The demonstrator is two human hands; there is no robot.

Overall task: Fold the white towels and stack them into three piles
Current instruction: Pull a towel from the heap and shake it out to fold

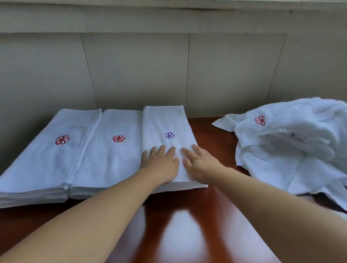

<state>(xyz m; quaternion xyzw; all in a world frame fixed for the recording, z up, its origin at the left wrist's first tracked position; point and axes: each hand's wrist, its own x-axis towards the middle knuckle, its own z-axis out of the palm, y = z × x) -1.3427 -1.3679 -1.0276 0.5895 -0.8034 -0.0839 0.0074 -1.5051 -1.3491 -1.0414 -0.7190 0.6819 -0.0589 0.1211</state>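
Three piles of folded white towels lie side by side on the dark wooden table (184,232). The left pile (44,165) and the middle pile (108,157) each show a red flower mark on top. The right pile (164,123) carries a purple mark. My left hand (161,162) and my right hand (197,161) rest flat on the near end of that right pile's top towel, fingers straight and spread, the hands almost touching. A heap of unfolded white towels (302,145) lies to the right, with a red mark on its top.
A tiled wall (179,62) stands right behind the piles, with a window sill (193,3) above it. A strip of bare table separates the right pile from the heap. The near part of the table reflects light.
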